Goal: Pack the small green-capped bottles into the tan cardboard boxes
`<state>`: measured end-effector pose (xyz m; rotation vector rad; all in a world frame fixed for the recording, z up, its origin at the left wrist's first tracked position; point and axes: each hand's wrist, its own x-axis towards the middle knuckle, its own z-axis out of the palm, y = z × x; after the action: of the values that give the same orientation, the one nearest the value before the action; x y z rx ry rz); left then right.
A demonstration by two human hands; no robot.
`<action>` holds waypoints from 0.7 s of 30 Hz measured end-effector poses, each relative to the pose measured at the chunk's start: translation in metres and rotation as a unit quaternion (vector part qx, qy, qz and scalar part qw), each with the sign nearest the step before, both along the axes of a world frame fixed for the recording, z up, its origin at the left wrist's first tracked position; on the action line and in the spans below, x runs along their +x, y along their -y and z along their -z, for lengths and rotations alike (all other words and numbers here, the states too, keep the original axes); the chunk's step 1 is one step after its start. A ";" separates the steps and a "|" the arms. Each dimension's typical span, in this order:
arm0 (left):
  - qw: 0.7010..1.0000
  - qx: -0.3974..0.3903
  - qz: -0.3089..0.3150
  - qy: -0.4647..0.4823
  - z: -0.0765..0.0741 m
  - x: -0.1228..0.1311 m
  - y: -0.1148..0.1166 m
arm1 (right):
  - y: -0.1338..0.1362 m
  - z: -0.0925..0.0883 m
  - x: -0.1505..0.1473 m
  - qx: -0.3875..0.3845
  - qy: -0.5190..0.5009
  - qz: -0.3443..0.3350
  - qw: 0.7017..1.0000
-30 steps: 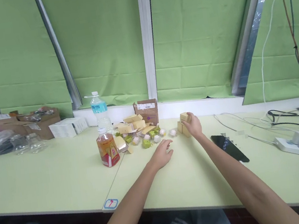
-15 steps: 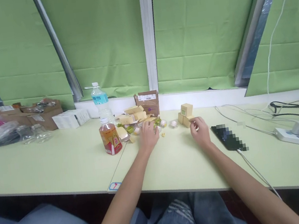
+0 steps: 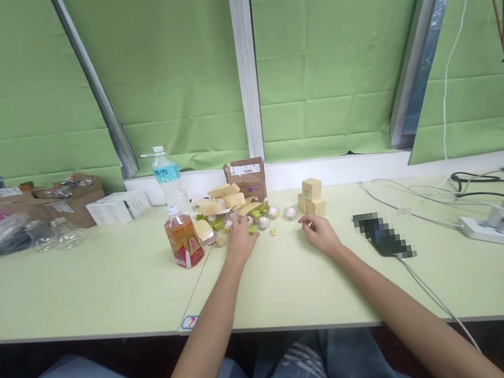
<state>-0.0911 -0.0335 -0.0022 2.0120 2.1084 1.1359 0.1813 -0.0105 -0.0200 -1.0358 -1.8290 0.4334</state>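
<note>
My left hand (image 3: 240, 241) reaches to the near edge of a pile of small round green and pinkish-white pieces in clear plastic; its fingers are stretched out and partly hide what lies beneath. A green piece (image 3: 252, 229) sits beside its thumb. My right hand (image 3: 321, 235) hovers over the table, fingers loosely bent and apart, nothing seen in them. Just behind it stand several small tan boxes, one box (image 3: 312, 188) on top of the others. A pinkish-white piece in clear plastic (image 3: 290, 213) lies to their left. Small yellow bits (image 3: 274, 232) rest between my hands.
An orange-red drink bottle (image 3: 184, 239) and a large water bottle (image 3: 168, 176) stand left of the pile. Behind it are flattened tan boxes (image 3: 212, 208) and a brown carton (image 3: 251, 180). At right lie a phone (image 3: 383, 236), cables and a white power strip (image 3: 483, 233).
My right hand has come away from the stacked tan boxes, moving left and toward me. My left hand has shifted slightly left and nearer, uncovering pieces at the pile's right side.
</note>
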 end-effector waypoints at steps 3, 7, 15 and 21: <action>0.999 0.016 0.004 0.038 0.001 -0.001 -0.003 | -0.001 0.001 -0.003 0.035 0.032 -0.015 0.999; 0.990 0.085 0.016 0.108 0.000 0.001 -0.006 | 0.005 0.005 -0.024 0.114 0.140 -0.072 0.981; 0.901 0.082 0.087 0.417 -0.012 0.023 -0.004 | 0.011 0.010 -0.063 0.089 0.271 -0.106 0.953; 0.842 0.006 0.132 0.522 -0.007 0.041 -0.003 | 0.003 0.006 -0.035 0.108 0.278 -0.059 0.953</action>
<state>-0.0496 -0.0304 0.0048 1.1148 1.2061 1.6297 0.1463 -0.0133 -0.0259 -0.9569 -2.3841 -0.0042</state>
